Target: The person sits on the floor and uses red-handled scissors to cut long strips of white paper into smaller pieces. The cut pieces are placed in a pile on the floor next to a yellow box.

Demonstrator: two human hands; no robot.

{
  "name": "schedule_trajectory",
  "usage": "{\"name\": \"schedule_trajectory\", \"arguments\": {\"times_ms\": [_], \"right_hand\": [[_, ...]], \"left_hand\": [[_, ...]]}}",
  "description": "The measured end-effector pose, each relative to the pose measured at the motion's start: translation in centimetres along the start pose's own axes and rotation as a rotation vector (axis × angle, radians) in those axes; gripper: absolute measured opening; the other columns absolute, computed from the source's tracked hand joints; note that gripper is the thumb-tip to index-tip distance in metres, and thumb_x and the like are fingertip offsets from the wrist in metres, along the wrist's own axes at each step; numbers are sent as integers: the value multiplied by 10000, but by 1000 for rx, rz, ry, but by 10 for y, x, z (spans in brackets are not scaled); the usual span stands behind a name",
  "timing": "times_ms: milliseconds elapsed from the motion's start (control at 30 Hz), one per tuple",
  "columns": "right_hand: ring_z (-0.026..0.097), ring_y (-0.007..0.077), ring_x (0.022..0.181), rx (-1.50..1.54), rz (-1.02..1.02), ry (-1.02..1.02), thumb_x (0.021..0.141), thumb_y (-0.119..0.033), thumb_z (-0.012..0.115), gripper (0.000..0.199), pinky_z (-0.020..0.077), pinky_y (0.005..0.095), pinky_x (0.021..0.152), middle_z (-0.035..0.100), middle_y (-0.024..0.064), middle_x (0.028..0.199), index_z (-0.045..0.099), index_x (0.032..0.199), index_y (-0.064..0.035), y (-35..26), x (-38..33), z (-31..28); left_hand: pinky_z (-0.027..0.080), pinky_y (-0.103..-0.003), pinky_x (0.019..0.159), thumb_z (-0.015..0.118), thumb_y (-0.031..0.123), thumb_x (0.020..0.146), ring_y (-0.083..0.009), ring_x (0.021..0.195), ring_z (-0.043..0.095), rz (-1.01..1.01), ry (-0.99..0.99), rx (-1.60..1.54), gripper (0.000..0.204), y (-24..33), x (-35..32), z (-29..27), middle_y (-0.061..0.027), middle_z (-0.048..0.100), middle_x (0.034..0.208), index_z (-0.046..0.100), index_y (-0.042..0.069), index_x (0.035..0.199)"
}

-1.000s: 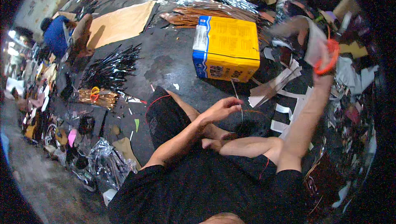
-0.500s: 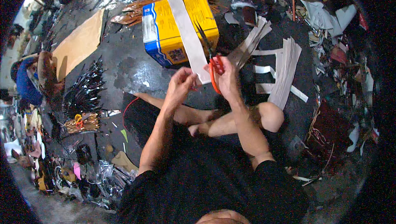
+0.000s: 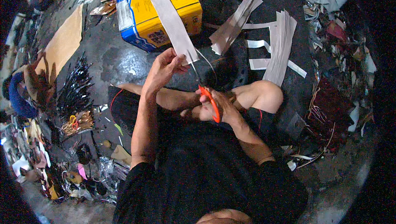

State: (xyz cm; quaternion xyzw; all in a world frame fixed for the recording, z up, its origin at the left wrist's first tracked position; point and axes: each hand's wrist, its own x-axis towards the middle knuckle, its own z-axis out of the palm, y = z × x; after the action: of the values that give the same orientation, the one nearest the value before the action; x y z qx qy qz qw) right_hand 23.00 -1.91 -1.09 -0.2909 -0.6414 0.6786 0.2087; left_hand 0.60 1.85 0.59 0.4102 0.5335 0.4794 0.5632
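My left hand [image 3: 165,69] pinches the near end of a long pale grey strip [image 3: 169,20] that lies across a yellow and blue box [image 3: 138,20]. In my right hand [image 3: 225,107] are scissors with orange handles [image 3: 211,102], fingers in the loops. Their blades reach up to the strip's near end, one over its face. A thin pale sliver [image 3: 207,59] curls away from the strip's right edge beside the blades. Whether the sliver is fully cut off there, I cannot tell.
Two bundles of pale strips, one [image 3: 235,24] beside the box and one [image 3: 280,46] farther right, lie on the dark floor. Left are a tan sheet [image 3: 62,38], black strands [image 3: 76,84] and a brown bundle [image 3: 78,123]. Scraps line both sides. My folded legs are close below my hands.
The scissors have come down and turned so their blades meet the strip's near end. A thin sliver now curls off its edge. The view has shifted, moving the box up and left.
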Motion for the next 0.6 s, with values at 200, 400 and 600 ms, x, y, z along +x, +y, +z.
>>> {"name": "schedule_trajectory", "arguments": {"times_ms": [200, 400, 600], "right_hand": [[528, 295, 912, -361, -237, 166, 823, -269, 515, 357, 412, 367, 776, 544, 147, 990, 468, 1050, 2, 25, 3, 6], [569, 278, 748, -718, -166, 122, 662, -342, 687, 438, 452, 369, 645, 568, 130, 808, 518, 889, -7, 34, 10, 6], [560, 297, 688, -328, -40, 238, 662, -331, 690, 396, 452, 374, 608, 558, 118, 732, 512, 815, -13, 20, 8, 10]], "left_hand": [[484, -239, 604, 497, 226, 868, -127, 659, 588, -11, 3, 11, 217, -3, -3, 2, -57, 599, 748, 525, 13, 904], [483, -243, 605, 479, 203, 871, -121, 680, 579, -14, 17, -21, 214, -5, -6, 4, -52, 593, 781, 524, 14, 959], [475, -245, 607, 460, 186, 872, -115, 653, 557, -8, -30, 26, 214, 0, -5, 5, -36, 560, 780, 513, 9, 981]]}}
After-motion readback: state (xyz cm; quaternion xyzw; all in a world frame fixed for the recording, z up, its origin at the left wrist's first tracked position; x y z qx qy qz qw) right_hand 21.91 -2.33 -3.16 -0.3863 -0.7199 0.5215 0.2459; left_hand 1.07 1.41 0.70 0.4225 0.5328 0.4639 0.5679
